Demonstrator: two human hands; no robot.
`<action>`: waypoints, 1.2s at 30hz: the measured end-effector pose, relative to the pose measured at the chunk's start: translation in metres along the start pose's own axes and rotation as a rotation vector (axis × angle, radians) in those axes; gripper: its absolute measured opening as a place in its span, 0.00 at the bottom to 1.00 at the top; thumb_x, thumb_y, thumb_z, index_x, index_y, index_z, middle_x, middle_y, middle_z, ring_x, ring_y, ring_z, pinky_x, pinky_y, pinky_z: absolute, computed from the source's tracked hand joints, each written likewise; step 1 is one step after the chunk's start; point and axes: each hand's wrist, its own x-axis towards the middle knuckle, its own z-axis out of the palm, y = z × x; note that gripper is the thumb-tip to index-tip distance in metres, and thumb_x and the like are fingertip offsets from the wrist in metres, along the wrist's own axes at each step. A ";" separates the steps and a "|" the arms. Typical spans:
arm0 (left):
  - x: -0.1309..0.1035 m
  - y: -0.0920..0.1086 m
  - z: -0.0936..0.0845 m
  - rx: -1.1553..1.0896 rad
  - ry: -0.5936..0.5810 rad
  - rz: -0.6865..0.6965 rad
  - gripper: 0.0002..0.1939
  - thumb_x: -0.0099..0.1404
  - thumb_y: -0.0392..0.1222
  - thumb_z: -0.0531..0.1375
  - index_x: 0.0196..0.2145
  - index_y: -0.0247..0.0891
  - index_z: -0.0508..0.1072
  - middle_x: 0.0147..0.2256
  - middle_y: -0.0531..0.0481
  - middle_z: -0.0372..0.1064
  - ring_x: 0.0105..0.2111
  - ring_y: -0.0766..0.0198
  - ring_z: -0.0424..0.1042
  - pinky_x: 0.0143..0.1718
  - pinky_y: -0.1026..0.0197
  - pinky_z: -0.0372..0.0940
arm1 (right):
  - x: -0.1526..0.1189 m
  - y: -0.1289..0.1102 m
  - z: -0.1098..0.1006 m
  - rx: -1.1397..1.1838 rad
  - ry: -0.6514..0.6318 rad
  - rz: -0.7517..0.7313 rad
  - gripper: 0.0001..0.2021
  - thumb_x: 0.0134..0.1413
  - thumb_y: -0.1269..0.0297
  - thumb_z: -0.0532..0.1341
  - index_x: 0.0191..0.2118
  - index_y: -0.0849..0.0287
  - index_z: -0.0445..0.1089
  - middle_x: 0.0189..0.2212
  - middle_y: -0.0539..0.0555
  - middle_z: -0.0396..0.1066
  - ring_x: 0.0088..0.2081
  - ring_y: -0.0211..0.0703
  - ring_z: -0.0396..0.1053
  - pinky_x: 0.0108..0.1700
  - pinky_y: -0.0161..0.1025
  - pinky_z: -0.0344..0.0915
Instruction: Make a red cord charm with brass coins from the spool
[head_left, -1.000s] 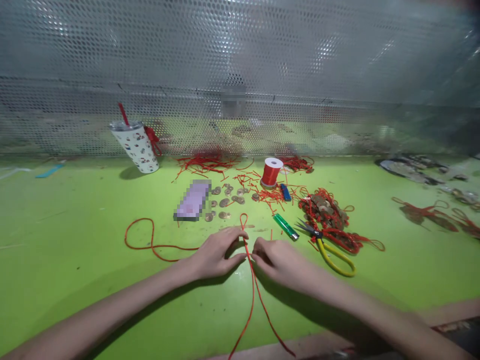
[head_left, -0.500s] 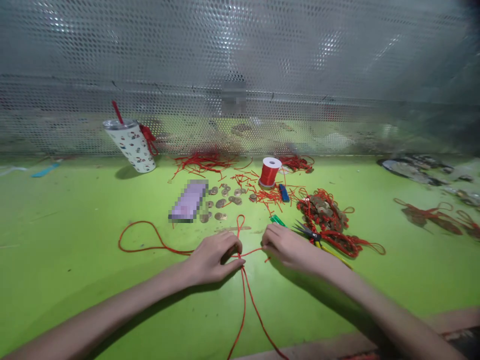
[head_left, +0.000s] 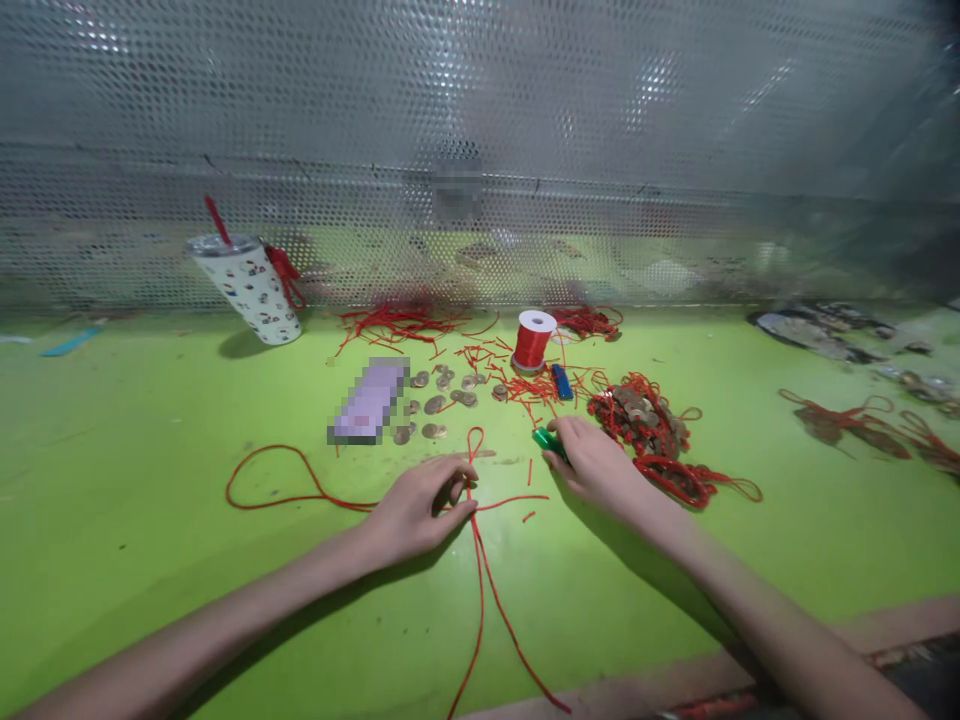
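Green desk [head_left: 337, 650], silver dotted sheet [head_left: 300, 80] standing along its back. Positions referred to the green lighter [head_left: 550, 441].

Right hand [head_left: 600, 460]: grip closed around that lighter. One end shows, pointing left and away from the wearer; the rest is hidden by the hand.

Left hand [head_left: 427, 505]: left of the lighter and nearer the wearer, grip grasping the doubled cord [head_left: 475, 522] at its crossing; finger contact partly hidden. Left is the hand nearer this cord. Its long axis runs away from the wearer: small loop at the far end, two tails toward the near edge. Crossing cord [head_left: 514, 500] lies athwart, wide loop well left of the lighter, free end just nearer the wearer than it. Between lighter and free end: one red snippet [head_left: 530, 472].

Outward: loose coins [head_left: 435, 404] left of and beyond the lighter; purple item [head_left: 371, 395], pixelated, further left; thread spool [head_left: 533, 345] beyond, blue item [head_left: 562, 382] just beside the spool; corded coin heap [head_left: 641, 418] to the right; patterned cup [head_left: 259, 300] far left.
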 end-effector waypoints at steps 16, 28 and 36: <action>0.001 0.004 0.001 -0.130 0.048 -0.065 0.12 0.66 0.39 0.56 0.47 0.37 0.69 0.35 0.49 0.70 0.31 0.62 0.66 0.32 0.60 0.61 | 0.005 -0.002 0.005 -0.140 0.169 0.123 0.13 0.68 0.61 0.53 0.45 0.66 0.67 0.42 0.68 0.71 0.44 0.59 0.66 0.45 0.51 0.62; 0.012 0.017 0.001 -0.134 -0.014 0.046 0.19 0.61 0.31 0.55 0.51 0.35 0.66 0.37 0.48 0.69 0.36 0.59 0.68 0.42 0.56 0.64 | 0.000 -0.076 0.001 0.325 0.006 -0.258 0.04 0.65 0.67 0.57 0.43 0.61 0.65 0.40 0.61 0.69 0.42 0.51 0.65 0.46 0.50 0.66; 0.029 0.017 -0.013 -0.339 0.002 -0.110 0.15 0.66 0.39 0.55 0.50 0.36 0.69 0.34 0.50 0.68 0.29 0.64 0.64 0.31 0.61 0.60 | 0.000 -0.052 -0.005 0.431 -0.145 -0.251 0.04 0.67 0.66 0.56 0.39 0.58 0.65 0.39 0.57 0.67 0.42 0.48 0.64 0.47 0.45 0.66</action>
